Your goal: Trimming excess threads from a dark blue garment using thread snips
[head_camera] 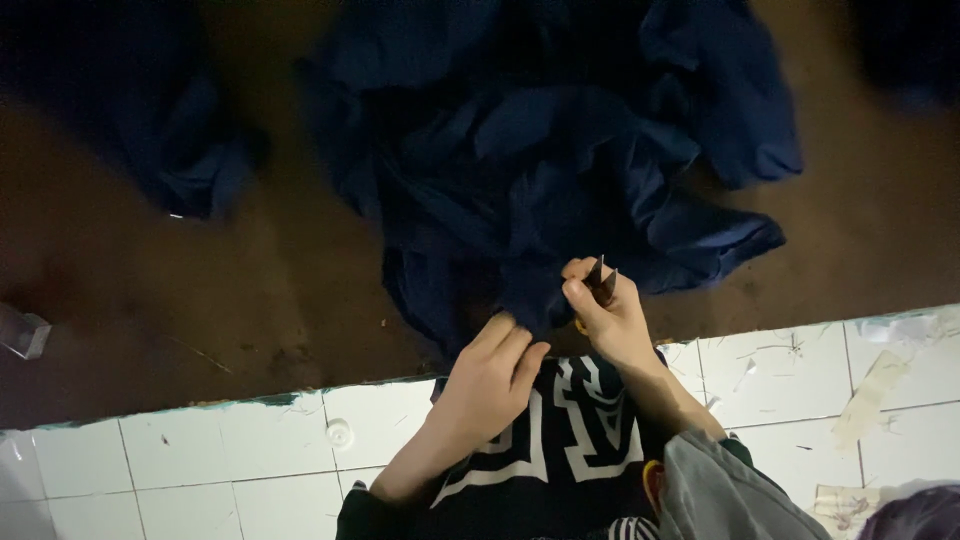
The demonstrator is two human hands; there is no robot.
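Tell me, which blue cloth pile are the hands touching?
The big dark blue pile in the middle. Both the left hand and right hand pinch its near edge. The smaller pile at upper left lies apart, untouched.

Dim scene with weak, even illumination from the near side. The white tiled ledge (pixel 200 460) reflects the most light and appears pale blue-grey, without glare. The dark brown floor (pixel 280 270) falls off to near black at the upper corners. The heap of dark navy cloth (pixel 560 150) shows soft folds with little detail. Overall soft focus; mild blur at the edges.
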